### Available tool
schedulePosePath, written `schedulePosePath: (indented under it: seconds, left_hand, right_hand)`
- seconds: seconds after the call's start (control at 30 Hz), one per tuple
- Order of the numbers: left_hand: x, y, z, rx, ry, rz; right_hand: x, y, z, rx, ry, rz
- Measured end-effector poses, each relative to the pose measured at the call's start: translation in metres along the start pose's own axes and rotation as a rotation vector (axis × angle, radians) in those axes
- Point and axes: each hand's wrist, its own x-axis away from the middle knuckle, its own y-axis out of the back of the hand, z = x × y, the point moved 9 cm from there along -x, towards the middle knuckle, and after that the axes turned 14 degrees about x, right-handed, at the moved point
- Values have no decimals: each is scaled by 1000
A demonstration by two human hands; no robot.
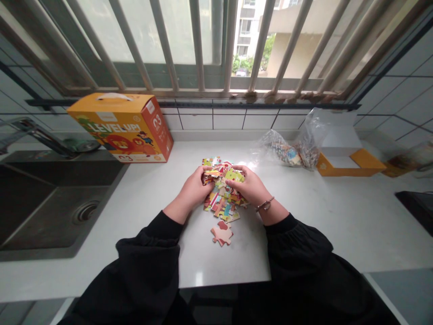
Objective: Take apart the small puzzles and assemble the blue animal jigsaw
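A heap of colourful jigsaw puzzle pieces [221,201] lies on the white countertop between my hands. My left hand [195,187] curls round the heap's left side, thumb and fingers closed on pieces, one of them yellow and red [214,173]. On the other side my right hand [253,184], with a thin bracelet at the wrist, grips a light green puzzle piece [235,175] between thumb and fingers. A few pink pieces [222,234] sit apart in front of the heap. How many pieces each hand holds is hidden.
An orange puzzle box [125,128] stands at the back left, beside a dark sink [101,180]. Clear plastic bags with pieces [292,151] lie at the back right, against an opened orange box [352,163]. A barred window [199,45] rises behind the counter.
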Motion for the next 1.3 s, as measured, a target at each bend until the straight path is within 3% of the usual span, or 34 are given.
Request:
schedulePosePath:
  seconds: [0.17, 0.3, 0.57, 0.77, 0.93, 1.07, 1.2, 1.3]
  left_hand:
    - [0, -10, 14, 472, 122, -35]
    - [3, -16, 13, 670, 202, -63]
    - [-1, -6, 22, 737, 204, -164]
    - [-1, 10, 30, 644, 246, -302]
    - [-1, -3, 33, 616, 284, -217]
    - [1, -19, 23, 778, 251, -125]
    - [3, -22, 8, 932, 237, -78]
    - [5, -21, 2, 918, 225, -72]
  right_hand:
    - [-4, -10, -9, -274, 4, 34]
    - [-3, -13, -9, -338, -23, 45]
    - [6, -19, -3, -376, -119, 141]
    - [2, -7, -10, -475, -155, 54]
    - [4, -14, -5, -613, -167, 73]
    - [7, -27, -3, -641, -192, 91]
    - [8, -31, -9, -617, -234, 57]
    - [8, -30, -9, -588, -240, 60]
